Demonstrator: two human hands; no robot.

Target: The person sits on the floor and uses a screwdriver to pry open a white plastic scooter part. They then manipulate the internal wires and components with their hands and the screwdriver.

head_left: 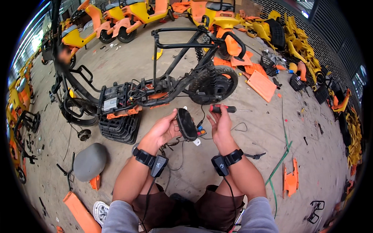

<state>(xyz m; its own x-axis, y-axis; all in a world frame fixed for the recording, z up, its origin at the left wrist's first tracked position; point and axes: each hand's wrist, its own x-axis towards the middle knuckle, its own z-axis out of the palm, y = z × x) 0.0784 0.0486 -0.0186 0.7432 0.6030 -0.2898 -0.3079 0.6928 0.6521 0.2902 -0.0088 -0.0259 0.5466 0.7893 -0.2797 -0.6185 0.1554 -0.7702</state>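
Observation:
My left hand (pixel 169 127) is closed on the edge of a black oblong part (pixel 187 124) with rounded ends and a smooth dark face; I cannot make out its exact kind. In my right hand (pixel 220 125) is a screwdriver (pixel 226 109) with a red and black handle, its metal shaft pointing right. The tool's tip is apart from the black part. Thin wires and small orange and blue connectors (pixel 201 130) show between the hands, near the floor. Beyond them stands a stripped scooter frame (pixel 167 77), black, with bared wiring and a rear wheel (pixel 217 84).
A black crate (pixel 118 126) sits under the frame. On the left lie a grey seat (pixel 90 162) and an orange panel (pixel 81 211). A green strap (pixel 278 167) and orange bracket (pixel 290 177) lie on the right. Yellow scooters (pixel 136 13) and heaped panels line the back.

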